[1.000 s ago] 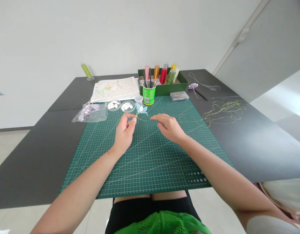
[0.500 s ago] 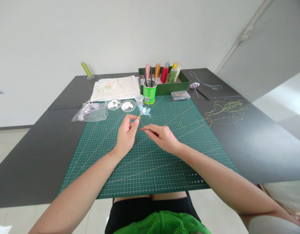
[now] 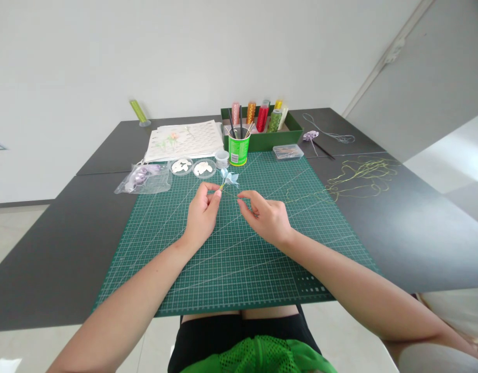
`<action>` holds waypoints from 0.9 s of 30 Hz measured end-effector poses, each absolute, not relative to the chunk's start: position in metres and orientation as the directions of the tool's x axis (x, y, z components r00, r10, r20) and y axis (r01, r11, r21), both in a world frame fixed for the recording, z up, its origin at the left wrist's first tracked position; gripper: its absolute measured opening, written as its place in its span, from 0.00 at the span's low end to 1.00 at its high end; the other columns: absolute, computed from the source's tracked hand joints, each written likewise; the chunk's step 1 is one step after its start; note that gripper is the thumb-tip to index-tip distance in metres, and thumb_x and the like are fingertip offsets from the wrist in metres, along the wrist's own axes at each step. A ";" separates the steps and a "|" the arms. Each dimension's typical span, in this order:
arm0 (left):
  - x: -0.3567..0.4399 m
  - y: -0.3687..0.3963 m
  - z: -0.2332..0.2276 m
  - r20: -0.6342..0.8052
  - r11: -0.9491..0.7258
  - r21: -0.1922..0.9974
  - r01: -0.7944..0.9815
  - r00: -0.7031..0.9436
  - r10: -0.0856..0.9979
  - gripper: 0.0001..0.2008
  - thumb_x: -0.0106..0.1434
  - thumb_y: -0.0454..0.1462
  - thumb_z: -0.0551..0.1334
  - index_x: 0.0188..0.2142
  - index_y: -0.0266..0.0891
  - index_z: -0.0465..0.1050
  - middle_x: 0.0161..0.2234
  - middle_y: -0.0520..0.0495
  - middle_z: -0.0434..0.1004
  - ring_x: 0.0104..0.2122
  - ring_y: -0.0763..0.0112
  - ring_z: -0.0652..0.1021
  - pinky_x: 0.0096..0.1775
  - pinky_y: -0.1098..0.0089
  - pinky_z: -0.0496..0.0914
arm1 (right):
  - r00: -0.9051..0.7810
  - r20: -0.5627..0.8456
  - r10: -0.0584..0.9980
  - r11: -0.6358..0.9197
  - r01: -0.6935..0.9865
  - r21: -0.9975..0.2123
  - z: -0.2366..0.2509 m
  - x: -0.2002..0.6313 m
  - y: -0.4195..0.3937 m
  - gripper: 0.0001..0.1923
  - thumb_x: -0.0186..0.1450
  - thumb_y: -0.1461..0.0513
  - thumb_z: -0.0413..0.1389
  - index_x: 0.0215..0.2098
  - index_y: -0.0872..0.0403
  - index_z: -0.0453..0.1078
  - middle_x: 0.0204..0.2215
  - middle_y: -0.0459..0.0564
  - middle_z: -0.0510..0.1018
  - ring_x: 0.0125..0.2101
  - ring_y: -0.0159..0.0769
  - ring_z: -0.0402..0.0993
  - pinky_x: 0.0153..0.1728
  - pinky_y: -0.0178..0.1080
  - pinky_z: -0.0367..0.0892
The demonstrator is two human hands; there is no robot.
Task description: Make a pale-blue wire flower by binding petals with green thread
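Note:
Near the middle of the cutting mat [image 3: 177, 280], my left hand [image 3: 202, 210] pinches the thin green stem of a small pale-blue artificial flower [image 3: 229, 177] between thumb and forefinger. The petals point up and to the right, away from me. A short distance right of the stem is my right hand [image 3: 266, 215], thumb and forefinger tips brought close in a pinch. The fine thread at those fingertips is too thin to make out clearly. Loose yellow-green thread [image 3: 355, 178] lies to the right, with strands trailing onto the mat.
Behind the flower stand a green can [image 3: 239, 153] of tools and a green box [image 3: 262, 140] of thread spools. Two shallow dishes [image 3: 205, 169] with white pieces, a plastic bag [image 3: 145, 181] and paper sheets [image 3: 184, 142] are left. A clear case [image 3: 287, 152] and purple flower [image 3: 311, 135] are right.
My right hand has moved a little right and up, away from the stem, and its fingers are more curled. The flower has tilted slightly in my left hand, which stays in place.

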State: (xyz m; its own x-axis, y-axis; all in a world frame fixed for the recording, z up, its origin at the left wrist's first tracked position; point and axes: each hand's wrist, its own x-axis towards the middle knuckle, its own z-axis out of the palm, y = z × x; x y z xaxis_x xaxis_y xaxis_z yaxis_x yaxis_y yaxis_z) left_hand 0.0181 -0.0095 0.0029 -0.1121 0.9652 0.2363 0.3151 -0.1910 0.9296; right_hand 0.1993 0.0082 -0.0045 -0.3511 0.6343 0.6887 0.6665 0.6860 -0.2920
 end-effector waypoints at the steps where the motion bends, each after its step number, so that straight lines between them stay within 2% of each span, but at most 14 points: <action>1: 0.018 -0.010 0.004 0.238 -0.189 0.924 0.333 -0.112 0.965 0.07 0.71 0.43 0.58 0.40 0.43 0.66 0.16 0.61 0.53 0.14 0.75 0.56 0.20 0.72 0.50 | -0.366 0.693 0.622 0.697 0.661 -0.277 -0.005 0.200 0.008 0.14 0.74 0.59 0.50 0.40 0.54 0.77 0.16 0.41 0.75 0.14 0.23 0.62 0.18 0.31 0.55; 6: 0.017 -0.009 0.006 0.205 -0.143 0.884 0.444 -0.095 0.974 0.05 0.71 0.40 0.56 0.38 0.42 0.65 0.16 0.61 0.55 0.15 0.75 0.58 0.21 0.72 0.50 | -0.434 0.727 0.532 0.764 0.615 -0.192 -0.003 0.203 0.008 0.14 0.74 0.62 0.51 0.37 0.53 0.78 0.25 0.45 0.83 0.19 0.26 0.71 0.22 0.33 0.60; 12: 0.017 -0.009 0.006 0.151 -0.097 0.851 0.516 -0.063 0.987 0.08 0.69 0.40 0.56 0.33 0.42 0.64 0.17 0.60 0.58 0.16 0.74 0.61 0.22 0.72 0.53 | -0.500 0.703 0.506 0.776 0.619 -0.117 -0.001 0.208 0.011 0.14 0.74 0.62 0.50 0.38 0.52 0.78 0.20 0.44 0.79 0.20 0.28 0.70 0.23 0.36 0.60; 17: 0.018 -0.010 0.005 0.084 -0.084 0.835 0.544 0.025 0.996 0.08 0.69 0.40 0.54 0.33 0.42 0.64 0.17 0.60 0.60 0.17 0.74 0.62 0.23 0.72 0.54 | -0.531 0.733 0.425 0.799 0.600 -0.029 0.004 0.212 0.014 0.13 0.73 0.64 0.51 0.37 0.52 0.78 0.20 0.43 0.77 0.20 0.28 0.69 0.24 0.37 0.57; 23: 0.020 -0.013 0.001 0.011 -0.198 0.783 0.589 0.305 0.952 0.06 0.69 0.38 0.55 0.33 0.43 0.62 0.18 0.60 0.61 0.17 0.74 0.64 0.23 0.72 0.55 | -0.586 0.659 0.471 0.813 0.579 -0.066 0.009 0.220 0.020 0.14 0.73 0.64 0.50 0.35 0.50 0.77 0.20 0.44 0.75 0.22 0.29 0.67 0.26 0.37 0.58; 27: 0.022 -0.016 0.003 -0.045 -0.204 0.799 0.565 0.395 0.917 0.07 0.70 0.39 0.54 0.33 0.43 0.62 0.17 0.60 0.59 0.18 0.73 0.63 0.23 0.72 0.54 | -0.583 0.618 0.528 0.800 0.586 -0.130 0.010 0.225 0.025 0.16 0.73 0.62 0.49 0.32 0.50 0.77 0.20 0.44 0.75 0.22 0.30 0.67 0.26 0.36 0.59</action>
